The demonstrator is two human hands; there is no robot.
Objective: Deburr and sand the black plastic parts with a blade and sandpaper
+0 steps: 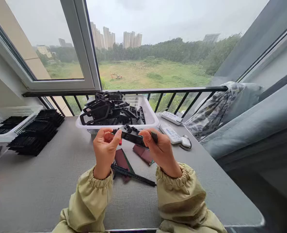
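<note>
Both my hands hold a black plastic part (132, 137) up over the table, in front of the white basket. My left hand (106, 149) pinches its left end between thumb and fingers. My right hand (161, 149) grips the right end, and a small dark flat piece (154, 136) sticks out between its fingers; I cannot make out what it is. Beneath my hands lie two brownish-red folded sheets, one at the left (122, 160) and one at the right (143, 153). A long, thin black plastic strip (136, 175) rests partly across the left sheet.
The white basket (151, 118) is heaped with black plastic parts (109, 110). Stacked black parts (34, 136) stand at the left beside another white basket (34, 111). White power adapters (171, 133) lie at the right. A black railing (189, 89) runs along the window.
</note>
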